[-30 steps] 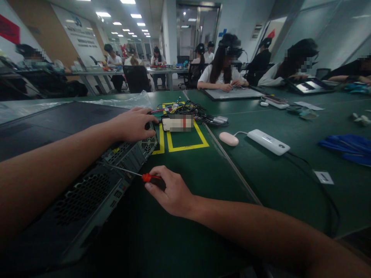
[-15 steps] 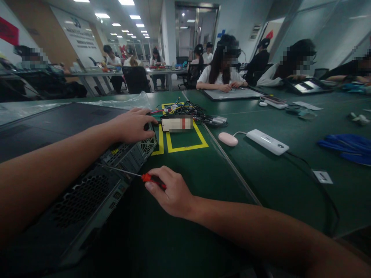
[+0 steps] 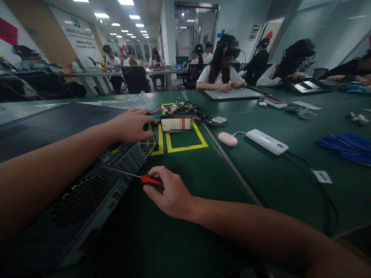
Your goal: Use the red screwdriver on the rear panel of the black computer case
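Note:
A black desktop computer case (image 3: 72,116) lies on its side at the left, its vented rear panel facing me at a slant. Over its far rear corner rests my left hand (image 3: 131,125), fingers and thumb bent around the edge, gripping the case. My right hand (image 3: 171,191) holds a screwdriver (image 3: 150,180) by its red and dark handle. The thin metal shaft points left to the rear panel, near the edge between the honeycomb vent (image 3: 81,200) and the slot covers. Whether the tip sits in a screw is too small to tell.
Beyond the case lie bundled cables (image 3: 188,110) and a phone (image 3: 176,123), near yellow tape (image 3: 188,147). Rightward are a pink rounded device (image 3: 227,139), a white power bank (image 3: 266,141) and blue gloves (image 3: 344,148). Clear plastic (image 3: 133,101) lies behind the case. Several people sit across the room.
The screwdriver's handle has turned a little in my right hand, showing more red, and the fingers have loosened around it slightly. My left hand stays on the case.

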`<action>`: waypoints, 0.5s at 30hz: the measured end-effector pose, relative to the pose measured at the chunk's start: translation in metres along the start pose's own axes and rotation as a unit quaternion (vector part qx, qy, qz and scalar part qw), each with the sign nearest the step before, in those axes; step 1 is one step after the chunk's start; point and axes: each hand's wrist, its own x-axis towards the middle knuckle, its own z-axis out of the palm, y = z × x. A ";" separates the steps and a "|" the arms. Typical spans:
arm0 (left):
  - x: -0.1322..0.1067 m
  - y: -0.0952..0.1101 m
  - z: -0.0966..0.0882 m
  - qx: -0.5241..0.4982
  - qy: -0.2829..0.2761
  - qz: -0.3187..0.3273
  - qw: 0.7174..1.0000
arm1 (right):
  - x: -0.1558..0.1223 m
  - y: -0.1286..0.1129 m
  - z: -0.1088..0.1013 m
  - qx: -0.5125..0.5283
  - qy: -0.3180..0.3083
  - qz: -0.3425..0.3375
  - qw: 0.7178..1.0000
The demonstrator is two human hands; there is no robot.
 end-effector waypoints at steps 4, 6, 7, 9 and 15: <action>0.000 0.000 -0.001 0.004 -0.005 0.003 1.000 | 0.000 0.002 0.002 0.002 0.008 -0.003 1.000; 0.000 0.001 -0.002 0.002 -0.008 -0.001 1.000 | 0.000 0.003 0.002 0.006 0.011 -0.010 1.000; 0.000 0.001 -0.002 0.001 -0.009 -0.004 1.000 | 0.000 0.003 0.002 0.008 0.012 -0.012 1.000; 0.000 0.002 -0.003 -0.001 -0.011 -0.007 1.000 | 0.000 0.003 0.002 0.014 0.014 -0.014 1.000; -0.001 0.002 -0.003 0.004 -0.009 -0.004 1.000 | 0.000 0.001 0.001 0.012 0.002 0.001 1.000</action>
